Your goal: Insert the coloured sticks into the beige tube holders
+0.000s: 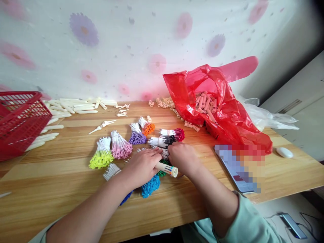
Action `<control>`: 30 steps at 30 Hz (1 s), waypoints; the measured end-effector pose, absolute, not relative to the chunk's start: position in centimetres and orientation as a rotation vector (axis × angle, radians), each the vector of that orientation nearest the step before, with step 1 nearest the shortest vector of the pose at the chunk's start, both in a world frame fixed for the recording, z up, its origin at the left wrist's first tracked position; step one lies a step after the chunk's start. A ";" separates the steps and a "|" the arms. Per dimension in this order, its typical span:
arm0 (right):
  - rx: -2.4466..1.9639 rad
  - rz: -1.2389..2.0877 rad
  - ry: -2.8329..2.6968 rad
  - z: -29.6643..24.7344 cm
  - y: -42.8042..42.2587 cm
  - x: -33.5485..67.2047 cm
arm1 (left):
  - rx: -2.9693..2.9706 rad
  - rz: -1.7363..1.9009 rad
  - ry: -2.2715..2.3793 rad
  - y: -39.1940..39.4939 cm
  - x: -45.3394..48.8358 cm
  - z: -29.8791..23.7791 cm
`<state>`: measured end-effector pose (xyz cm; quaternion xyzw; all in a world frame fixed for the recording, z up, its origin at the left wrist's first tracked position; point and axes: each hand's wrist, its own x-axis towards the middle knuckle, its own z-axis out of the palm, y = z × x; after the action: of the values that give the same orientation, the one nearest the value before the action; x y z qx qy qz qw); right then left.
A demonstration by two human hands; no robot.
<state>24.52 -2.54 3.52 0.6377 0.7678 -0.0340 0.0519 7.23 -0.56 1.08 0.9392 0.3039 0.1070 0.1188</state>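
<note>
My left hand [141, 167] is closed around a cream pen barrel [167, 168], whose open end with coloured inserts points right. My right hand [182, 158] rests beside it with fingers curled at the black-tipped refill bundle [162, 141]; what it pinches is hidden. Around the hands lie bundles of white refills with coloured tips: yellow [101, 157], pink [120, 145], purple [136, 134], orange [146, 126], red [172, 133], green [163, 170] and blue [151, 185].
A red plastic bag [227, 114] of small beige parts lies at the right, some spilled out [164, 102]. A red basket [20, 121] stands at the left beside white pen barrels [73, 106]. A blurred flat object [239, 167] and a white oval item [284, 152] lie near the right edge.
</note>
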 end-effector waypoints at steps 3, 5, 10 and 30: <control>1.959 -0.094 2.328 3.3 -2.9 24.2 | 2.719 0.357 0.886 -0.6 7.2 0.9; 1.984 -0.073 2.329 3.1 -3.5 24.1 | 2.716 0.372 0.895 -0.6 7.1 0.8; 2.093 -0.019 2.289 2.0 -4.9 24.3 | 2.753 0.349 0.910 -0.6 7.1 0.6; 1.560 -1.373 3.205 6.4 -0.8 23.7 | 1.663 0.761 0.928 -0.2 5.1 3.4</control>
<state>23.67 -0.85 6.40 0.3852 0.7913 -0.3389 -0.3327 5.13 -0.18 3.36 0.6932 0.3868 0.3171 0.5189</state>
